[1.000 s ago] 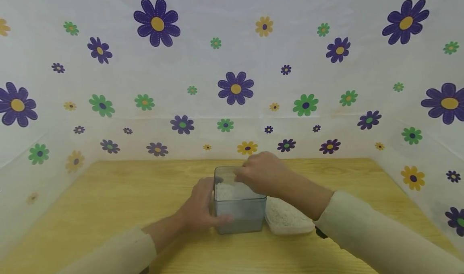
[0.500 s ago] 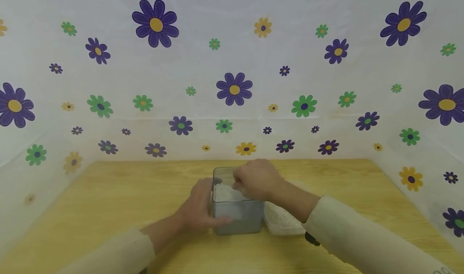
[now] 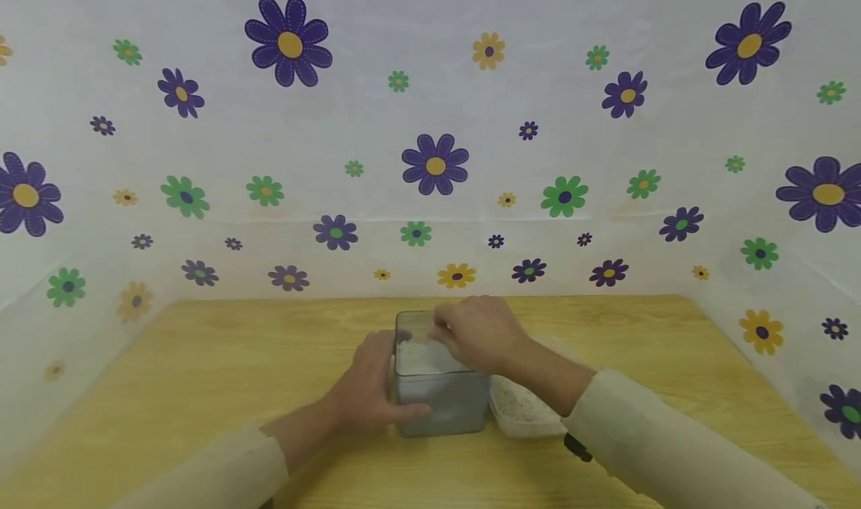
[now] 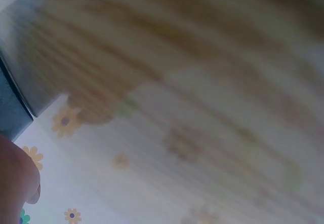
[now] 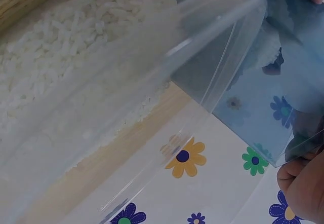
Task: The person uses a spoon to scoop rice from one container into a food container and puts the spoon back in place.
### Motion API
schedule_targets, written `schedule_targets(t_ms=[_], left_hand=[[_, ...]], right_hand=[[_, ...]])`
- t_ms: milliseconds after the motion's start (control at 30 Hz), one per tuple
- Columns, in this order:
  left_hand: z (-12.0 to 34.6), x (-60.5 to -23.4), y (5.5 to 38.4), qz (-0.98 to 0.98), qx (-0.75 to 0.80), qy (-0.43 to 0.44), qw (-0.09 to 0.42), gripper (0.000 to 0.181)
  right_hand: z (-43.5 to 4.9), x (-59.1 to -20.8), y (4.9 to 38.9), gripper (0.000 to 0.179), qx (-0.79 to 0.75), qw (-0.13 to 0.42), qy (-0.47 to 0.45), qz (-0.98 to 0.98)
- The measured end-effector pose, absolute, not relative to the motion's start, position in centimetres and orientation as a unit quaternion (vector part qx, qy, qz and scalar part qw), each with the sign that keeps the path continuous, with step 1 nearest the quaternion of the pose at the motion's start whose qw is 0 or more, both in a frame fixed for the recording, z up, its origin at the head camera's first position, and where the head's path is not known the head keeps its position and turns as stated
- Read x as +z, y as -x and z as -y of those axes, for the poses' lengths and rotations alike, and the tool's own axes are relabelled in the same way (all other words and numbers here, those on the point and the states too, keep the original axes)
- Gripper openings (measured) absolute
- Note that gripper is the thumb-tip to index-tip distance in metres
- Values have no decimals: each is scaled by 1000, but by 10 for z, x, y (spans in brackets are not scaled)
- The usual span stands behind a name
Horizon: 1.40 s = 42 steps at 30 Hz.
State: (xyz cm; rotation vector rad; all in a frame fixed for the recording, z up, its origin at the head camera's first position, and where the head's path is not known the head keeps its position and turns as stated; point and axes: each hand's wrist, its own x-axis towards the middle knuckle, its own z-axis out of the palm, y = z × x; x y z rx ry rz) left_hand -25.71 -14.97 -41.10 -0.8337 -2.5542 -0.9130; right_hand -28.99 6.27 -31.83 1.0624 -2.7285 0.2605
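- Floral cloth [image 3: 377, 105]: we see it hang behind the desk's far edge and along its left and right edges.
- Wooden desk [image 3: 269, 352]: it carries 2 containers.
- See-through grey box [image 3: 447, 408]: we have it upright about midway between the desk's left and right edges, with white grains [image 3: 417, 356] inside.
- Clear tub [image 3: 528, 428]: just beside the box, towards the desk's right edge, heaped with rice [image 5: 101, 46].
- Left hand [image 3: 366, 388]: it grips the box's left side, thumb along the front face, wrist low.
- Right hand [image 3: 480, 335]: it arches over the box's mouth, knuckles up, fingers curled downward; we cannot tell what, if anything, they pinch.
- Step: we judge we are working the grains inside the box; the next move calls for a steady left grip and a right lift clear of the rim.
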Motion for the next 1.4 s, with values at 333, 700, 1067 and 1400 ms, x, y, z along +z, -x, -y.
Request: schedule_targets(t_ms=[333, 700, 1067, 1400], left_hand=[[152, -407, 256, 892, -324, 280, 146, 90], [153, -408, 258, 897, -320, 273, 140, 93], [152, -408, 259, 897, -310, 280, 144, 93], [151, -410, 259, 895, -305, 287, 157, 92]], right_hand=[[-60, -317, 292, 21, 89, 112, -358, 923], [-61, -315, 291, 21, 86, 111, -356, 924], [-64, -319, 290, 22, 118, 141, -342, 922], [-68, -324, 286, 19, 149, 190, -341, 909]])
